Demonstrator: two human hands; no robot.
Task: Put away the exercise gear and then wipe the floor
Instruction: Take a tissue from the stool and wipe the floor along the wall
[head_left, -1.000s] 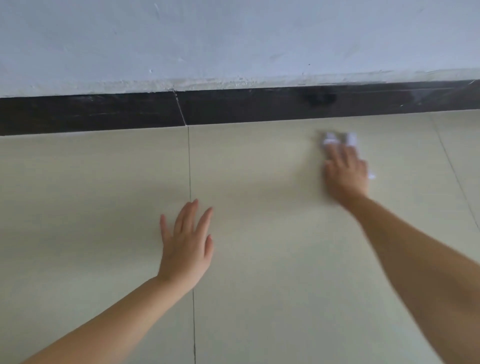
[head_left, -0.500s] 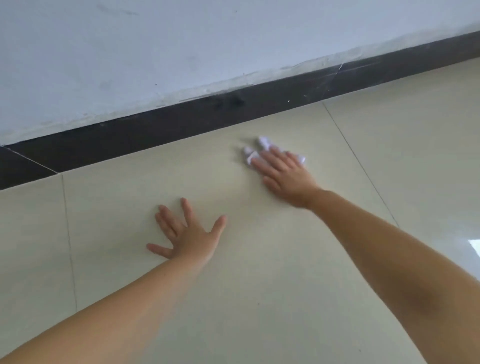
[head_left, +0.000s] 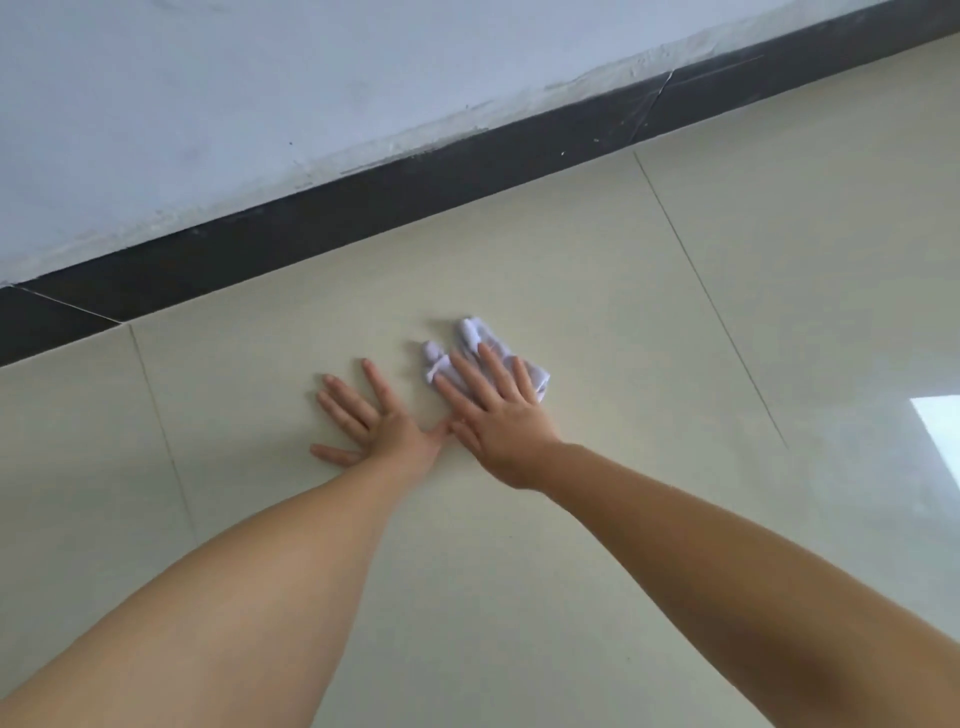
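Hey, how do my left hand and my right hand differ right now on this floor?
The left hand lies bare on the cream tiled floor, while the right hand presses a crumpled white cloth under its fingers. The left hand's fingers are spread wide; the right hand's lie closer together. The right hand reaches slightly nearer the dark baseboard. Both are flat, palm down, with straight fingers.

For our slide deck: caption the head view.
Right hand presses a white cloth on the tiled floor; left hand lies flat alongside.
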